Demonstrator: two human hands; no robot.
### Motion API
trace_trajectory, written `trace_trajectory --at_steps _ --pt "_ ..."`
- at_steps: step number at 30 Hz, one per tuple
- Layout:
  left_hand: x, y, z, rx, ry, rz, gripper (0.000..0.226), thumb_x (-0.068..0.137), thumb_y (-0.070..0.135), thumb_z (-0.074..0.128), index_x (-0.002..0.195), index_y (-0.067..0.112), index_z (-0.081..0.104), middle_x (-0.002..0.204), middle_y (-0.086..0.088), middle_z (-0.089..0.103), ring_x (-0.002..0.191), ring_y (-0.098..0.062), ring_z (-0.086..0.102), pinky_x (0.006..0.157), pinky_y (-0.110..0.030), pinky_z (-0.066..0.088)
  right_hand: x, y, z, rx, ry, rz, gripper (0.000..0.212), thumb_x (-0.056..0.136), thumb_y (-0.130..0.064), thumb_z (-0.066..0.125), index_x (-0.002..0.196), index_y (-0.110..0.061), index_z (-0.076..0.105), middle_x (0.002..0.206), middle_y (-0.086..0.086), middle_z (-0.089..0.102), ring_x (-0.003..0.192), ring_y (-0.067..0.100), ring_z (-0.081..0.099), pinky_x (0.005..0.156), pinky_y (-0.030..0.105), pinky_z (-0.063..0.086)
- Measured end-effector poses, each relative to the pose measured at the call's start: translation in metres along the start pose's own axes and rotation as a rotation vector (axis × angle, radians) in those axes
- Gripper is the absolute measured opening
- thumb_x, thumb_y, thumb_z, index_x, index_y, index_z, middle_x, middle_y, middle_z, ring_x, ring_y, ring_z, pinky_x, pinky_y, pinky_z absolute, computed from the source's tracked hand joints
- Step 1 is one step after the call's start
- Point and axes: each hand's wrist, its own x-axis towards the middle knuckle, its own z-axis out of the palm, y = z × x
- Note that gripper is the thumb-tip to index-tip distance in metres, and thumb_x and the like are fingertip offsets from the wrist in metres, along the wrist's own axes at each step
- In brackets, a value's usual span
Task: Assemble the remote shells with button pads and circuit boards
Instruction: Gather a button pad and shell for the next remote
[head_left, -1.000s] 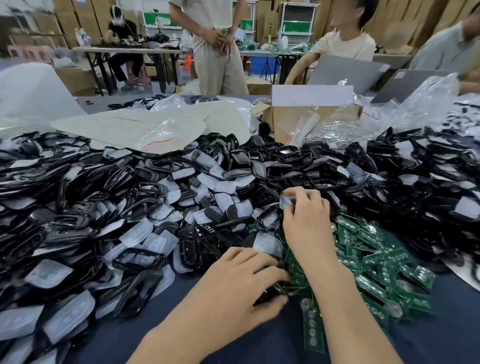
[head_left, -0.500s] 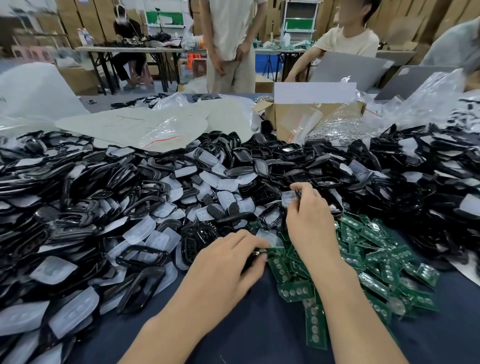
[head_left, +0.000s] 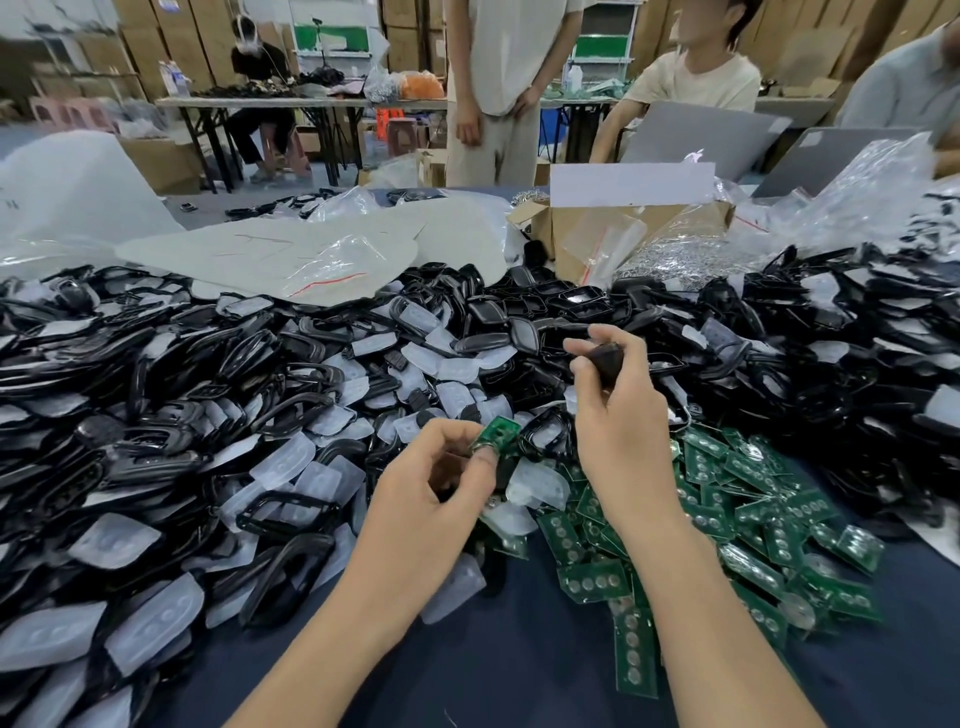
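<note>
Circuit board (head_left: 497, 432) sits pinched by the left hand (head_left: 441, 483) above the counter (head_left: 519, 675); the right hand (head_left: 621, 415) grips a dark shell (head_left: 605, 357). Likely the joining step: next, seat the board squarely inside the shell.

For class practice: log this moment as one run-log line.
left hand: pinches flat green circuit board | right hand: holds dark plastic remote shell | parts apart

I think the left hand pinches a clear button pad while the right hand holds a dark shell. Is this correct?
Not quite. The head view shows the left hand pinching a green circuit board, not a clear button pad. The right hand does hold a dark shell.
</note>
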Motion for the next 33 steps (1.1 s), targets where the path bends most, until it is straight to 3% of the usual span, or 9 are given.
trace_trajectory --at_steps 2,4,8,12,16,22,26,29,33 --pt "0.002 0.0 -0.001 -0.033 0.029 -0.02 0.01 0.097 0.025 0.063 0.096 0.033 0.069 0.087 0.003 0.071 0.082 -0.023 0.066 0.076 -0.032 0.054 0.0 -0.002 0.001 0.055 -0.016 -0.002 0.021 0.106 -0.022 0.048 0.117 -0.04 0.051 0.099 -0.021 0.069 0.062 0.003 0.059 0.053 0.018 0.046" --pt "0.004 0.001 -0.003 -0.043 0.043 -0.034 0.009 0.098 0.027 0.062 0.1 0.031 0.07 0.089 0.009 0.073 0.081 -0.013 0.069 0.076 -0.023 0.055 -0.002 -0.005 0.003 0.099 -0.042 -0.014 0.023 0.105 -0.024 0.048 0.111 -0.046 0.05 0.097 -0.022 0.07 0.074 0.005 0.064 0.059 0.015 0.049" --pt "0.005 0.003 -0.005 -0.086 0.059 -0.062 0.012 0.099 0.027 0.062 0.105 0.032 0.071 0.091 0.013 0.075 0.08 -0.005 0.071 0.077 -0.014 0.052 -0.005 -0.008 0.007 0.212 -0.135 -0.012 0.018 0.105 -0.032 0.047 0.11 -0.049 0.05 0.095 -0.016 0.071 0.077 0.006 0.064 0.067 0.016 0.051" --pt "0.005 0.004 -0.006 -0.102 0.063 -0.057 0.013 0.099 0.026 0.061 0.107 0.032 0.07 0.091 0.014 0.075 0.077 -0.003 0.07 0.074 -0.012 0.051 -0.005 -0.011 0.009 0.398 -0.166 0.049 0.017 0.108 -0.022 0.045 0.112 -0.033 0.056 0.084 -0.008 0.069 0.085 0.012 0.069 0.08 0.026 0.059" --pt "0.006 0.006 -0.007 -0.112 0.078 -0.043 0.013 0.099 0.026 0.061 0.103 0.034 0.071 0.088 0.014 0.075 0.075 -0.002 0.068 0.072 -0.011 0.05 -0.003 -0.014 0.006 0.58 -0.203 0.151 0.018 0.109 -0.018 0.041 0.111 -0.021 0.059 0.081 0.003 0.061 0.076 0.013 0.066 0.069 0.031 0.061" --pt "0.006 0.006 -0.01 -0.092 0.101 -0.024 0.026 0.099 0.029 0.061 0.095 0.052 0.072 0.086 0.006 0.074 0.076 -0.006 0.068 0.073 -0.013 0.051 -0.001 -0.014 0.009 0.687 -0.307 0.235 0.025 0.097 -0.031 0.045 0.093 -0.033 0.069 0.076 -0.001 0.062 0.074 0.018 0.061 0.057 0.029 0.051" --pt "0.007 0.004 -0.011 -0.134 0.112 -0.04 0.019 0.099 0.025 0.061 0.11 0.04 0.068 0.087 0.004 0.073 0.074 -0.007 0.067 0.074 -0.013 0.051 0.001 -0.013 0.012 0.747 -0.338 0.284 0.029 0.09 -0.032 0.042 0.103 -0.022 0.066 0.073 -0.002 0.062 0.069 0.017 0.058 0.053 0.029 0.047" --pt "0.008 0.003 -0.013 -0.199 0.134 -0.049 0.016 0.099 0.02 0.062 0.103 0.034 0.069 0.086 -0.003 0.072 0.072 -0.009 0.066 0.075 -0.015 0.052 0.001 -0.015 0.013 0.788 -0.36 0.321 0.035 0.088 -0.034 0.041 0.105 -0.017 0.067 0.073 -0.002 0.062 0.069 0.015 0.056 0.052 0.026 0.044" --pt "0.008 0.005 -0.014 -0.217 0.141 -0.046 0.021 0.099 0.015 0.061 0.101 0.031 0.074 0.09 0.002 0.074 0.078 -0.01 0.07 0.078 -0.015 0.053 -0.001 -0.017 0.01 0.786 -0.407 0.296 0.035 0.104 -0.03 0.037 0.115 -0.018 0.068 0.078 -0.005 0.061 0.072 0.01 0.053 0.057 0.023 0.042"
